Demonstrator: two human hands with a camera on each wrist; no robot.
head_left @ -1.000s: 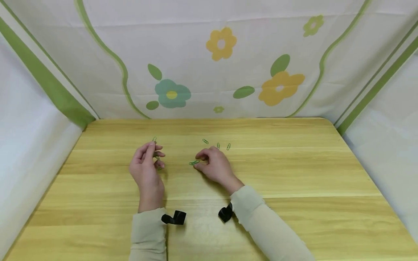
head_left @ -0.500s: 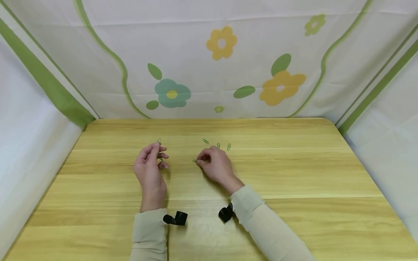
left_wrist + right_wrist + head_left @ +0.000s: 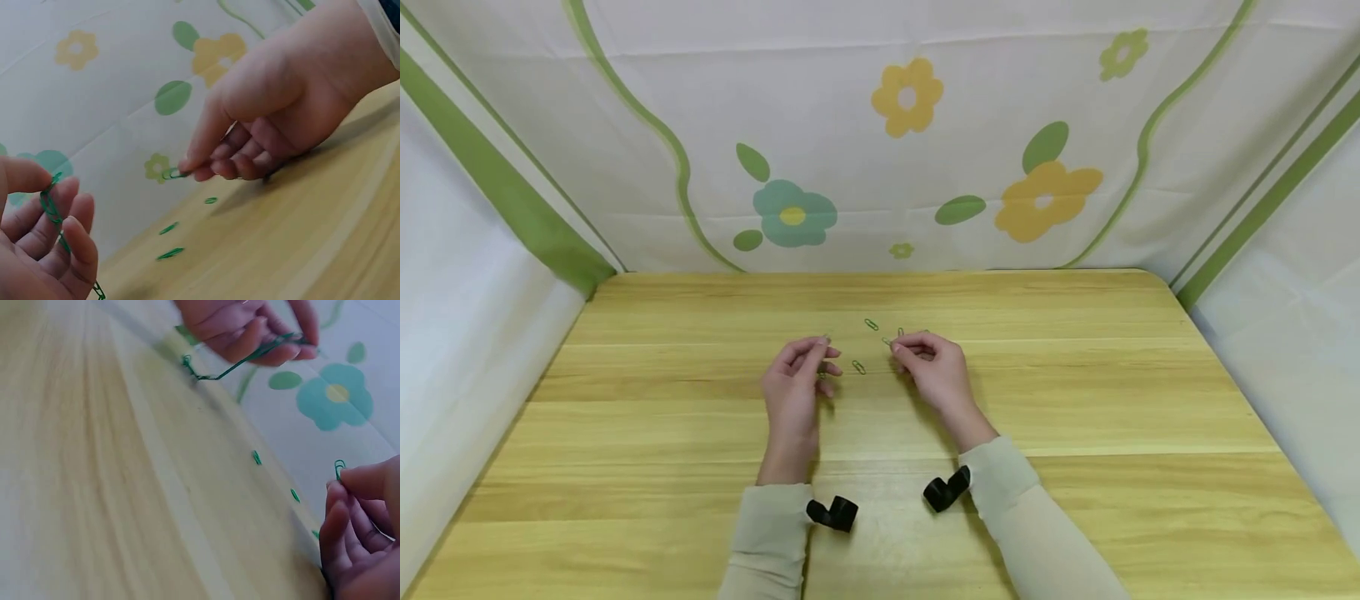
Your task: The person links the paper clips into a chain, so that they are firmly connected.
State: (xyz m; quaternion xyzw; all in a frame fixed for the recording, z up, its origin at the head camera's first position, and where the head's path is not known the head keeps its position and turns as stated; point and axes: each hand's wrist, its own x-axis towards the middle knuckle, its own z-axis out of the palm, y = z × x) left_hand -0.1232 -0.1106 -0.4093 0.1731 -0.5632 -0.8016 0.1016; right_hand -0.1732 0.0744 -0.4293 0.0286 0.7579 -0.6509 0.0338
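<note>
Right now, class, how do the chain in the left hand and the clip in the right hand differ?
Build: the chain is made of linked pieces, while the clip is single.
Size: the chain is much longer than the clip.
Pose: the chain trails across and beyond the left hand, while the clip only pokes out of the right hand's pinch.
Shared: both are green, and both are held.

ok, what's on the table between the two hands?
Head view: one loose green paperclip lies between the left hand and right hand; a second clip lies farther out.
</note>
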